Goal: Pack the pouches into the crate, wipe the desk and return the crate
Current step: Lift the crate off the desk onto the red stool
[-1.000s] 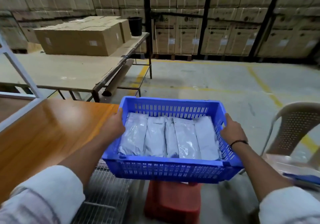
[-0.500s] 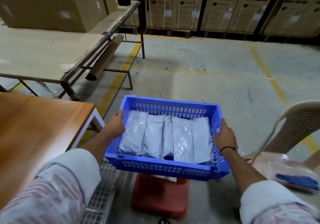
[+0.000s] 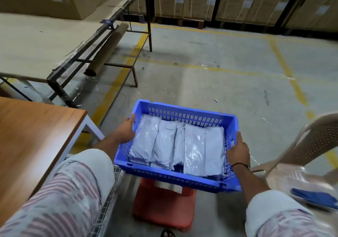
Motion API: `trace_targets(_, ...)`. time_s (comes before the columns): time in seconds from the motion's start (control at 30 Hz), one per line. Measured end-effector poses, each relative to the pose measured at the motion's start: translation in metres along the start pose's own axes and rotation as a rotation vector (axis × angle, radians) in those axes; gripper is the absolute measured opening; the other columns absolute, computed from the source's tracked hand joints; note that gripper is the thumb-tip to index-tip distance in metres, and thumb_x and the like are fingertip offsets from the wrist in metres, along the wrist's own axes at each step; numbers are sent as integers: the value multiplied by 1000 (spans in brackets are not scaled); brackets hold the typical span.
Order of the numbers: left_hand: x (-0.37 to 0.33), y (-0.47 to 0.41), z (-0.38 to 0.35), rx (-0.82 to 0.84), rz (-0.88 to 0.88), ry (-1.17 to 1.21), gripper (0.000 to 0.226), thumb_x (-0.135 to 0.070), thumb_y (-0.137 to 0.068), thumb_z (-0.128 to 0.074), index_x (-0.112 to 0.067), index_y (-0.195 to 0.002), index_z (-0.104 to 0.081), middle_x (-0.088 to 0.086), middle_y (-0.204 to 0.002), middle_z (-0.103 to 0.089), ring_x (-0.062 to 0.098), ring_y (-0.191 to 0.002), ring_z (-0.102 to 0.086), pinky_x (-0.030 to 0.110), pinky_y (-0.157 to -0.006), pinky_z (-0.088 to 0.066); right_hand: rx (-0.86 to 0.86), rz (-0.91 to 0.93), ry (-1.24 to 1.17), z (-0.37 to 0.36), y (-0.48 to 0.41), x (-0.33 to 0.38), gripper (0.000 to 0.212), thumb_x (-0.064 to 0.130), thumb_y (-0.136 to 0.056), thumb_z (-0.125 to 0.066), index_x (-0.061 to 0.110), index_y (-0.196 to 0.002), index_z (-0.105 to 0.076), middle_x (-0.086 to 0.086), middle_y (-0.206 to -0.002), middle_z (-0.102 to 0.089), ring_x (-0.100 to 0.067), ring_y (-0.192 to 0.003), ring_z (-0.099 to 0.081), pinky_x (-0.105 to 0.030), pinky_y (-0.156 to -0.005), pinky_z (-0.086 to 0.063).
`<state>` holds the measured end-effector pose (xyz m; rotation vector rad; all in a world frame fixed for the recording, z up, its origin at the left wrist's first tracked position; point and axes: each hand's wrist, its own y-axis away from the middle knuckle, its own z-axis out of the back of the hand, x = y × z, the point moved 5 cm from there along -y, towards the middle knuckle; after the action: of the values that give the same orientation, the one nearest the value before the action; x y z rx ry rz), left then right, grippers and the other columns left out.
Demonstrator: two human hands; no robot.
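Seen from the head camera, the left hand (image 3: 126, 131) and right hand (image 3: 237, 151) each grip a side wall of the pouch-filled crate (image 3: 184, 111), held clear of the counter (image 3: 36, 127) above a red stool (image 3: 162, 205); tipping could spill pouches (image 3: 179, 145).

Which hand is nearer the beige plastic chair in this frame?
Right. The right hand grips the blue crate's right wall, on the side of the chair. The left hand grips the opposite wall, toward the wooden desk.
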<state>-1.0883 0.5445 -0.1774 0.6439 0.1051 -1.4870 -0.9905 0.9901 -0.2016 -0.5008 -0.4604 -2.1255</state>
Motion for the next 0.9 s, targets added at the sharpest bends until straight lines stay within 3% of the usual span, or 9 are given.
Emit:
trace_targets(0.67, 25, -57, -41, 11, 29, 26, 87, 5, -89, -53, -11, -161, -6, 15, -166, -17, 32, -149, -28, 35, -117, -30, 6, -59, 20, -49, -19, -23, 69, 3, -98, -46, 25, -158, -22, -27, -111, -51, -46, -99, -57, -47, -83, -46)
trace_targets(0.9, 28, -69, -47, 81, 39, -44, 91, 1, -92, -51, -16, -161, 5, 11, -168, 5, 34, -145, -36, 37, -107, -39, 38, -31, 53, -56, -38, -15, 72, 4, -98, -46, 27, -159, -16, -26, -113, -49, -43, -95, -57, -44, -80, -45)
